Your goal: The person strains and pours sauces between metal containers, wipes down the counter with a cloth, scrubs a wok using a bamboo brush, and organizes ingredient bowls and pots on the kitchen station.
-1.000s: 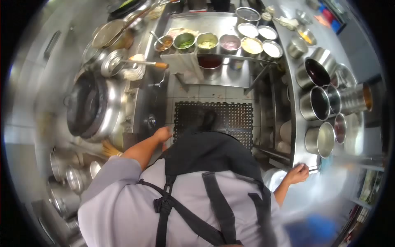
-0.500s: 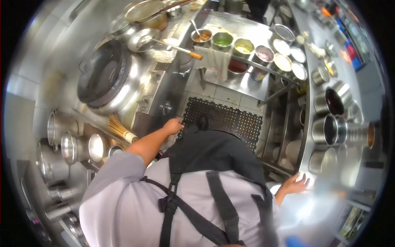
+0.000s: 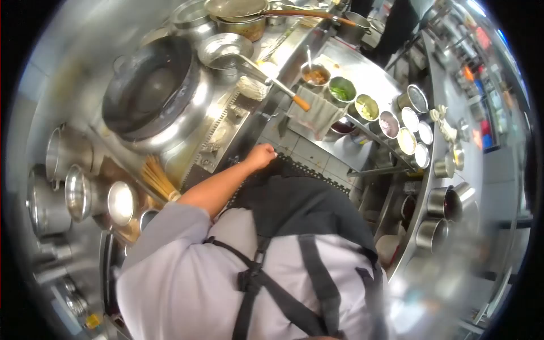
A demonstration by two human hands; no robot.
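My left hand (image 3: pixel 262 156) hangs in the air in front of my body, its fingers curled into a loose fist. Nothing shows in it. It is close to the front edge of the cooking range, over the floor. My right hand is out of sight. To the left of my arm sits a large dark wok (image 3: pixel 148 90) on the range. Behind the wok, a steel bowl (image 3: pixel 225 51) holds a ladle with a wooden handle (image 3: pixel 300 102). A bamboo brush (image 3: pixel 158 178) lies beside my left forearm.
Ahead stands a steel table (image 3: pixel 374 73) with a row of pots, one with chopped greens (image 3: pixel 341 89). A cloth (image 3: pixel 322 113) hangs from its edge. Steel pots (image 3: pixel 443 203) line the right counter. A black perforated mat (image 3: pixel 294 165) covers the floor. Another person's dark clothing (image 3: pixel 396 31) shows at the back.
The view has swung to the right, and the right hand, which was over the right counter, has left the picture. My left hand has risen slightly in the view and stays curled.
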